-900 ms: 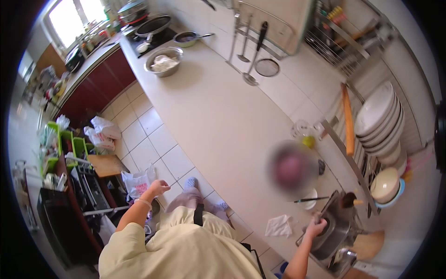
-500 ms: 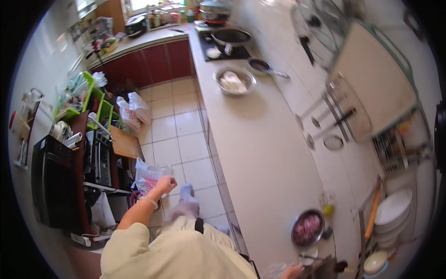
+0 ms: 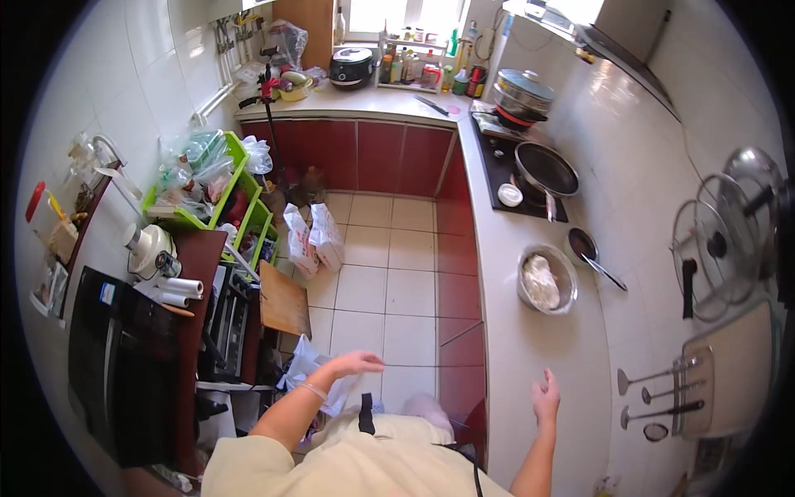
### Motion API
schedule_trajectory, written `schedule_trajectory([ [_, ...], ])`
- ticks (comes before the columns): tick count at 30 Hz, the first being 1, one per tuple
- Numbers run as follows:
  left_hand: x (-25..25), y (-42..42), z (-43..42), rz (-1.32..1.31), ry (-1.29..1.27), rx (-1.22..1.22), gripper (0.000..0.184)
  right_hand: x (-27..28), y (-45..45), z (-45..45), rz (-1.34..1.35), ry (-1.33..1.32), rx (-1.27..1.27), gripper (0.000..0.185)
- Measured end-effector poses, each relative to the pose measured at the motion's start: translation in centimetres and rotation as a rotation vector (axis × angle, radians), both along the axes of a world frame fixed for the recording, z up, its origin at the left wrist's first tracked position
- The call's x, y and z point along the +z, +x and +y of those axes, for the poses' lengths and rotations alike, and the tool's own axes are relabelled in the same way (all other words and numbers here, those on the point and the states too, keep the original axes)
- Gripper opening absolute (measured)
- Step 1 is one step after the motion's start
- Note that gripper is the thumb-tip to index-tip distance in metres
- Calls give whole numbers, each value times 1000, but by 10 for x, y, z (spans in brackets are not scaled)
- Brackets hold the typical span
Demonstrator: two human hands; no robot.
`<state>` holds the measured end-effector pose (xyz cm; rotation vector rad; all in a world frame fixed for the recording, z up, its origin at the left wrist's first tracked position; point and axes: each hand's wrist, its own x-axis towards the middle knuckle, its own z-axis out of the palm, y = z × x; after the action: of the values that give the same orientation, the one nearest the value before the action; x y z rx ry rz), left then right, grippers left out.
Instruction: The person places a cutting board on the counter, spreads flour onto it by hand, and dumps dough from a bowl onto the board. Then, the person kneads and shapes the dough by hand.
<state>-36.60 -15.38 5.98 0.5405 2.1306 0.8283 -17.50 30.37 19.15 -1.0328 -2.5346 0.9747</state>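
Fingers [image 3: 374, 362] of left hand [image 3: 354, 362] and right hand [image 3: 545, 400] free; lumpy dough [image 3: 541, 283] in round bowl [image 3: 567, 284].

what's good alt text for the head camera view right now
A person's left hand hangs over the tiled kitchen floor and their right hand over a pale counter, both apparently empty. Farther along the counter sits a bowl of white, dough-like food, with a frying pan on the black cooktop beyond.

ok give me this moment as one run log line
left hand: empty, over floor | right hand: empty, over counter | bowl: on counter, ahead of right hand, pale lump inside | pan: on stove
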Motion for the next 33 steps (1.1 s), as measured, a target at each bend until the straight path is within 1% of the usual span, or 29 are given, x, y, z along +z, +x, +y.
schedule_trajectory([
  [1, 26, -23, -3, 16, 28, 49, 56, 10, -40, -11, -9, -103, 36, 51],
  [3, 35, -70, 12, 19, 93, 110, 56, 9, -107, 1, -35, -167, 80, 50],
  [4, 56, -107, 4, -93, 290, 315, 55, 11, -148, 1, -5, -319, 178, 49],
  [5, 55, -139, 6, -215, 504, 514, 53, 5, -183, 8, 15, -457, 269, 48],
  [6, 46, -172, 9, -216, 511, 521, 53, 4, -222, 13, 11, -450, 276, 48],
  [7, 56, -210, -6, -203, 552, 588, 52, 17, -267, 5, -27, -530, 336, 47],
  [8, 47, -240, -13, -205, 612, 657, 50, 20, -303, 9, -79, -588, 395, 46],
  [9, 24, -267, -25, 121, 329, 638, 49, 10, -343, 18, -84, -461, 492, 45],
  [10, 11, -300, -56, 456, 17, 600, 49, 11, -392, 14, -72, -472, 514, 45],
  [11, -46, -313, -88, 421, -70, 701, 48, 7, -436, 14, -104, -341, 583, 44],
  [12, -87, -323, -108, 384, -156, 801, 47, 5, -481, 11, -132, -208, 648, 43],
  [13, -45, -316, -122, 205, -500, 788, 49, 12, -529, -6, 1, -390, 723, 43],
  [14, -92, -303, -158, 8, -472, 777, 53, 17, -571, -23, 109, -565, 786, 43],
  [15, -121, -297, -179, -236, -610, 736, 57, 35, -613, -46, 86, -763, 770, 42],
  [16, -122, -274, -186, -282, -794, 871, 58, 52, -652, -71, 68, -963, 744, 41],
  [17, -57, -263, -172, -306, -921, 1058, 55, 47, -694, -91, 17, -919, 795, 41],
  [18, -110, -235, -193, -289, -799, 1107, 51, 35, -735, -103, -33, -850, 850, 42],
  [19, -146, -215, -200, -485, -551, 1323, 46, 38, -765, -117, -100, -292, 1039, 40],
  [20, -136, -205, -197, -475, -547, 1348, 46, 44, -795, -140, -138, 270, 1175, 38],
  [21, -134, -209, -185, -603, -540, 1394, 46, 35, -832, -152, -112, 193, 1234, 36],
  [22, -131, -228, -175, -746, -533, 1444, 46, 37, -867, -164, -70, -312, 1226, 37],
  [24, -134, -277, -165, -881, -469, 1476, 46, 32, -933, -196, -102, -771, 1177, 37],
  [25, -139, -310, -165, -908, -435, 1465, 46, 29, -959, -203, -109, -764, 1179, 37],
  [27, -141, -399, -173, -896, -346, 1448, 46, 45, -1033, -228, -34, -428, 1153, 36],
  [28, -143, -448, -179, -876, -312, 1435, 46, 45, -1075, -235, -26, -414, 1160, 36],
  [30, -145, -556, -201, -735, -238, 1386, 46, 45, -1155, -250, 182, -485, 1151, 34],
  [31, -143, -616, -209, -605, -207, 1328, 46, 55, -1193, -258, 196, -470, 1115, 34],
  [32, -155, -680, -224, -160, -372, 1117, 48, 76, -1236, -272, 219, -466, 1077, 35],
  [33, -136, -737, -226, -27, -176, 1024, 50, 92, -1280, -283, 224, -466, 1078, 35],
])
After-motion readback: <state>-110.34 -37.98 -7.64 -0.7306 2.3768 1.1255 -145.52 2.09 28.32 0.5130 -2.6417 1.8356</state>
